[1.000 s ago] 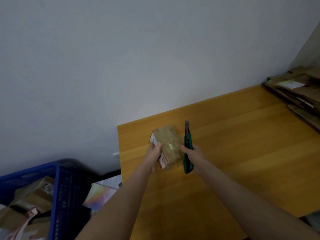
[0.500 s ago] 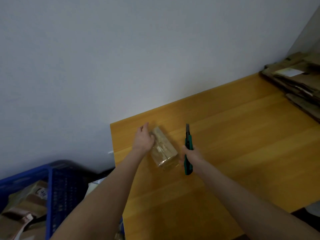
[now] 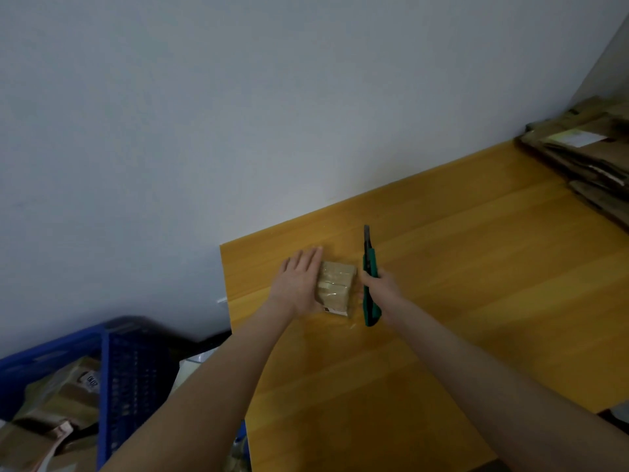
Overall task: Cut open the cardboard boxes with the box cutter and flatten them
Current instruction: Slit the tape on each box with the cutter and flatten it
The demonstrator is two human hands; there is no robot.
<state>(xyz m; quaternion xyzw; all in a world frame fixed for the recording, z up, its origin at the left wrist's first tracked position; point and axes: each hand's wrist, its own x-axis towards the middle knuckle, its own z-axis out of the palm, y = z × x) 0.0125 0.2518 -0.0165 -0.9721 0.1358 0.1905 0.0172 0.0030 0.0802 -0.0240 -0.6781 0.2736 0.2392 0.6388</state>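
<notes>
Left grip [image 3: 299, 284] presses box [image 3: 335, 289], right grip [image 3: 381, 284] holds cutter [image 3: 369, 264]

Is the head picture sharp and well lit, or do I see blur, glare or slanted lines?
Head view: dim, even light with no hard shadows; faint shine on the tape of the small box; the box cutter is fairly sharp; the forearms near the lens are soft; the table runs slanted through the frame.

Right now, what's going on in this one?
A person works at a wooden table. The left hand rests flat against a small taped box, steadying it. The right hand grips a green box cutter, blade out, just right of the box. No cut shows yet. A stack of flattened cardboard lies at the far right.
</notes>
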